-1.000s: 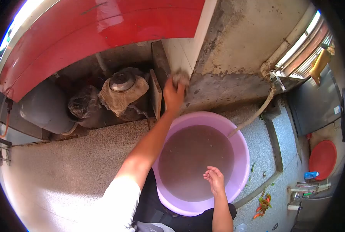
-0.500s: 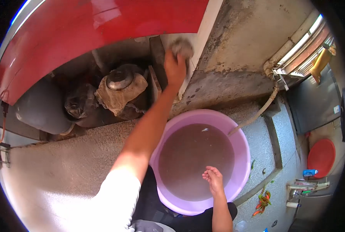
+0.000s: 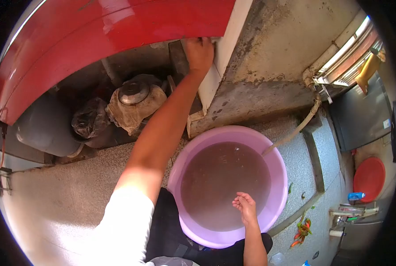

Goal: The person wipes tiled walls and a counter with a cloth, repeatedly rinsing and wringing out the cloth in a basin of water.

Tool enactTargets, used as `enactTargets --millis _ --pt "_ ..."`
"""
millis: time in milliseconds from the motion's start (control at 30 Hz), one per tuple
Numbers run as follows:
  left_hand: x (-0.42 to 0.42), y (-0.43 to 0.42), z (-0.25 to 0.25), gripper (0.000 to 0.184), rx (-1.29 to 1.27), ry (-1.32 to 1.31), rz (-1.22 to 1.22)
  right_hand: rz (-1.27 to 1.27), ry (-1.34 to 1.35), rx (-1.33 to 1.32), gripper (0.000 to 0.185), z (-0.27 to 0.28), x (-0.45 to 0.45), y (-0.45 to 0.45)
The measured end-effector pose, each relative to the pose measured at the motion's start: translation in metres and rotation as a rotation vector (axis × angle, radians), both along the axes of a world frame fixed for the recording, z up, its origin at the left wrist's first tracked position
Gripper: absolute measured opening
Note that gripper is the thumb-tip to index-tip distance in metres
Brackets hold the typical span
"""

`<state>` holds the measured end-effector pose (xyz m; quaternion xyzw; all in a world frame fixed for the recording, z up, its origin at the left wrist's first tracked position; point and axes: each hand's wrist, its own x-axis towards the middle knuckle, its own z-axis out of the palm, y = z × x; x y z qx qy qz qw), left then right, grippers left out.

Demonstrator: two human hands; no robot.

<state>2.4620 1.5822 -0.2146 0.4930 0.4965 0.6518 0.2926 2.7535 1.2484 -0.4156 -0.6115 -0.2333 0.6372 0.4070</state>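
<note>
Stained wall and speckled floor surround a large lilac basin. Up at the red panel, the left hand reaches along the pale tiled post, fingers bent at the panel's lower edge; how far they are open, and whether they grip something, I cannot tell. The right hand hovers above the basin, half open with loosely curled fingers, and seems empty. At this reach, I judge that light, even pressure with the fingers flat would serve best, keeping the forearm off the lidded vessel and the body steady beside the basin.

Cloudy, brownish water fills much of the basin, with a pale scrap floating near its far side; a hose ends just inside the rim. Under the panel sit a big grey vat, a plastic-wrapped container and a vessel whose metal lid rests over crumpled wrapping; their contents are hidden.
</note>
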Motion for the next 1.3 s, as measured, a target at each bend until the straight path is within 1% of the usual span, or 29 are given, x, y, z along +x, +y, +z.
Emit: enactTargets --millis 33,100,133,200,233,300,333,367,400,433,500,533,600,667,733,767,833,867,933,1000,1067,1133,1167,1233,1300 --pt "0.0 0.008 -0.004 0.046 -0.061 0.007 -0.058 -0.009 0.009 0.005 0.015 0.0 -0.001 0.0" --pt "0.006 0.037 -0.056 0.034 0.269 0.118 0.474 0.007 -0.016 0.006 0.016 0.0 -0.001 0.001" --pt "0.006 0.038 -0.073 0.034 0.274 0.111 0.473 0.005 -0.021 0.011 0.016 0.0 0.0 -0.001" --pt "0.005 0.028 -0.098 0.034 -0.016 0.084 0.423 0.021 -0.005 -0.003 0.017 -0.003 0.001 -0.002" --pt "0.007 0.026 -0.099 0.034 -0.004 0.082 0.425 0.021 -0.005 0.009 0.017 -0.002 0.0 0.001" --pt "0.015 0.023 -0.107 0.038 0.17 -0.143 0.287 0.032 -0.023 -0.009 0.018 -0.001 -0.002 -0.002" --pt "0.017 0.016 -0.089 0.038 0.16 -0.146 0.285 0.029 -0.027 -0.018 0.018 0.0 -0.003 -0.003" --pt "0.016 0.003 -0.05 0.038 0.175 -0.201 0.193 0.028 -0.018 -0.01 0.019 0.002 -0.004 -0.002" --pt "0.017 -0.007 -0.026 0.038 0.188 -0.257 0.102 0.026 -0.011 -0.004 0.02 0.004 -0.004 -0.002" --pt "0.019 -0.014 -0.022 0.038 0.175 -0.262 0.101 0.022 -0.016 -0.016 0.02 0.004 -0.002 -0.002" --pt "0.023 -0.025 -0.016 0.038 0.245 -0.1 0.098 0.024 -0.011 0.028 0.019 0.002 0.0 -0.001" --pt "0.028 -0.03 -0.025 0.038 0.247 -0.094 0.091 0.018 -0.004 0.031 0.019 0.003 0.0 -0.001" --pt "0.036 -0.043 -0.071 0.036 0.343 0.118 0.276 0.014 -0.05 0.008 0.019 0.002 -0.003 0.002" --pt "0.037 -0.06 -0.111 0.037 0.241 0.168 0.275 0.032 -0.032 -0.002 0.02 0.001 -0.006 0.0" --pt "0.039 -0.063 -0.159 0.035 0.111 0.132 0.293 0.056 -0.028 0.005 0.02 0.0 -0.007 0.002" --pt "0.039 -0.07 -0.163 0.035 0.118 0.124 0.303 0.064 -0.026 0.009 0.02 -0.001 -0.008 0.0" --pt "0.035 -0.081 -0.164 0.034 -0.366 -0.06 0.146 0.079 -0.031 0.016 0.019 0.0 -0.005 -0.005" --pt "0.033 -0.077 -0.157 0.034 -0.356 -0.066 0.153 0.07 -0.048 0.013 0.019 0.002 -0.004 -0.005" --pt "0.025 -0.063 -0.142 0.036 -0.2 0.036 0.152 0.065 -0.061 0.008 0.019 0.003 -0.004 -0.006" --pt "0.017 -0.026 -0.122 0.038 0.095 -0.029 0.169 0.059 -0.095 0.001 0.017 0.004 -0.003 -0.004" --pt "0.013 -0.001 -0.074 0.038 0.372 0.043 0.296 0.054 -0.094 -0.002 0.017 0.003 -0.002 -0.001" --pt "0.003 0.029 -0.054 0.038 0.55 0.218 0.379 0.043 -0.094 -0.026 0.017 0.002 0.001 -0.005" --pt "0.001 0.039 -0.064 0.038 0.539 0.219 0.369 0.045 -0.08 -0.004 0.018 0.003 0.001 -0.004" --pt "-0.004 0.056 -0.084 0.038 0.15 0.243 0.482 0.036 -0.054 0.03 0.018 0.0 0.0 -0.002" --pt "-0.019 0.057 -0.11 0.038 -0.323 0.273 0.312 0.033 -0.034 0.02 0.018 -0.003 0.003 -0.002"
